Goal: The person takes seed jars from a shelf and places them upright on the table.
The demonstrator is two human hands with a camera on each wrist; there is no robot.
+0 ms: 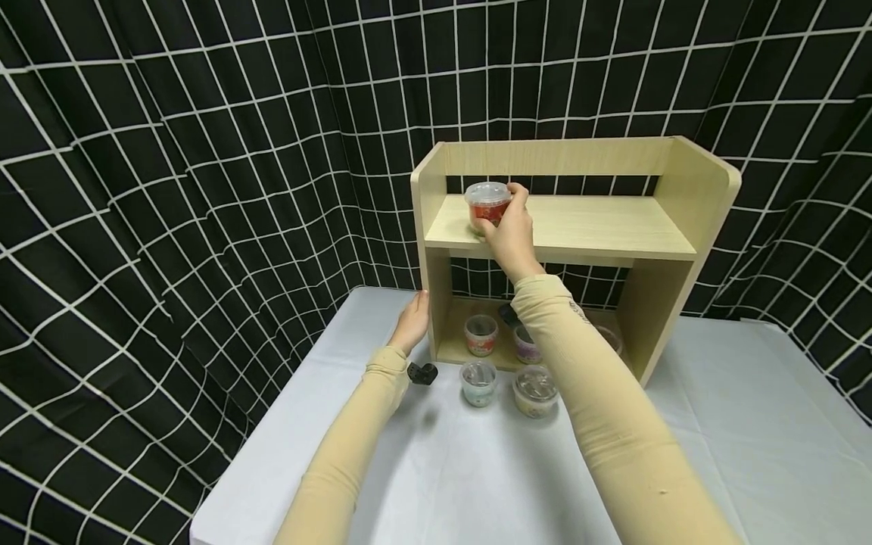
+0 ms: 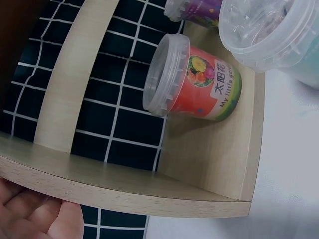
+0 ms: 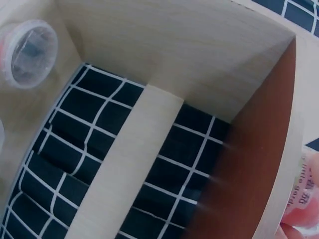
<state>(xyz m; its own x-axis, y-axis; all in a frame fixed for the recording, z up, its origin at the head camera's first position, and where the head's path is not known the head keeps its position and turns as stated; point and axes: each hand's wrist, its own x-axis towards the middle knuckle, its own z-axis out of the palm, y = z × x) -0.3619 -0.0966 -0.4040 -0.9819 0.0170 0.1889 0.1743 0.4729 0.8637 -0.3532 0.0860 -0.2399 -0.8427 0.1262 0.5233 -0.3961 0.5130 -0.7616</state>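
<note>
Hold the red cup (image 1: 489, 211) upright over the left end of the upper shelf (image 1: 613, 223), near the front edge and not far from the left side panel (image 1: 425, 280). Best, by judgement, to lower it slowly and level, base first, with the right hand (image 1: 512, 235) well curled: thumb across the front, fingers round the right side, gripping firmly without squeezing the thin-looking plastic. Impossible to tell contact between base and board from these views, so feel for firm support before loosening that grip. Probably worth easing the cup deeper, away from the front edge, to guard against a tumble onto the teal cup (image 1: 479, 384) and the cream cup (image 1: 535, 391) on the table (image 1: 436, 484) below. Mind the clear lid (image 1: 487, 188) too, and avoid catching it with a fingertip on release. With the left hand (image 1: 412, 322), fingers fairly straight, holding nothing and laid against the outer face of the left side panel, press only lightly, enough to steady the unit without jolting the flower-labelled cup (image 2: 202, 82) and the purple cup (image 1: 526, 346) on the lower shelf (image 1: 450, 348).
</note>
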